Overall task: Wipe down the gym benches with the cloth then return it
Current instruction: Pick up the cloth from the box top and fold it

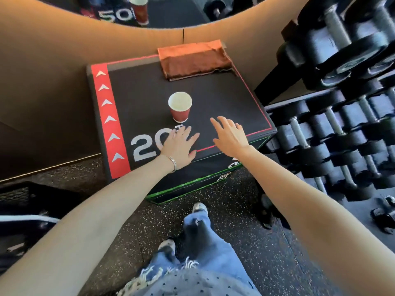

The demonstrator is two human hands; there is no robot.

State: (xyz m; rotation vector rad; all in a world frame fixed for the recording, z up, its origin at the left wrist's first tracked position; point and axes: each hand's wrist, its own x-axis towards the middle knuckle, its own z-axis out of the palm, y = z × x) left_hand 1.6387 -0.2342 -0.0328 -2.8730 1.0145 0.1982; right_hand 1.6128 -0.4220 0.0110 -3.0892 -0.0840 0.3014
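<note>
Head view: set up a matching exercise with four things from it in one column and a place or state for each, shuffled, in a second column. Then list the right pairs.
Column one
1. cloth
2. paper cup
3. left hand
4. dumbbells

Column two
A. stacked to the right of the box
B. upright near the middle of the box top
C. folded at the far edge of the box top
D. fingers spread, over the white 20 mark

Pairs: 1-C, 2-B, 3-D, 4-A
</note>
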